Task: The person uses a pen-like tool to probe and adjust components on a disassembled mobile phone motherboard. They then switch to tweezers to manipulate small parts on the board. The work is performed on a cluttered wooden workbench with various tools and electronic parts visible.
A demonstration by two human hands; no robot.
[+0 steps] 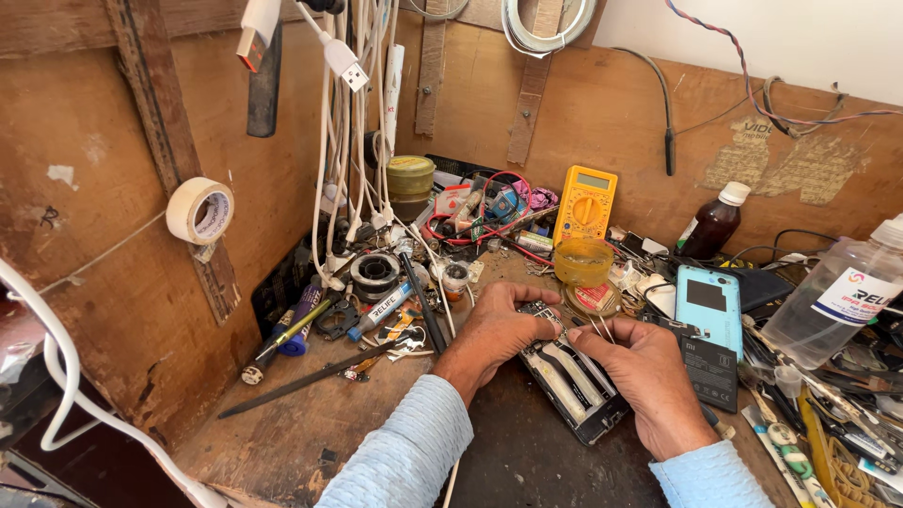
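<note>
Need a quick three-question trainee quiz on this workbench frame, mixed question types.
1. True or false: both hands rest on the opened black phone.
2. Which hand holds the thin metal tweezers: left hand or right hand?
3. Behind the round amber plastic tub stands: A) yellow multimeter B) roll of white tape C) brown bottle

Key: 1 true; 2 right; 3 A

Phone-repair workshop. A cluttered wooden bench [282,442] is boxed in by plywood walls; a yellow multimeter [585,204], solder spool [375,274], tape roll [199,211], hung cables [353,141], screwdrivers [292,334], bottles [712,222] and an opened phone [569,376] are seen.
</note>
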